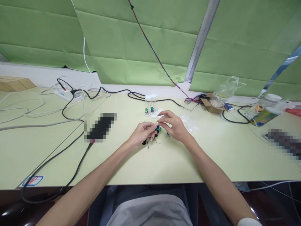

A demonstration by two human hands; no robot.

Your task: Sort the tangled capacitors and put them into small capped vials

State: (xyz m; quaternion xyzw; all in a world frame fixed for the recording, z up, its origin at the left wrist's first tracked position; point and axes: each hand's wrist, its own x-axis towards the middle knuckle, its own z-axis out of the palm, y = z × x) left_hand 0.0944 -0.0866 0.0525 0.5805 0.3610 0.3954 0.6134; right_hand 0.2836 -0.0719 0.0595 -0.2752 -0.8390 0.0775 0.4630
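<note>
Above the middle of the table, my left hand (143, 134) and my right hand (175, 125) meet with fingertips pinched together. The small thing between them is too tiny to make out. Under my fingers lie small black, blue and green pieces with thin metal wires; one black piece (144, 142) shows beside my left hand. A blue piece (168, 134) lies just below my right hand. Beyond my hands stand two clear tubes with white ends, one with a green piece (146, 110) inside and the other with a blue piece (152, 109).
Clear, whitish plastic parts (189, 124) lie right of my hands. A blurred-out dark device (101, 127) with a black cable is at left, a power strip (70, 94) behind it. An open cardboard box (211, 105) and a jar (265, 117) stand at right.
</note>
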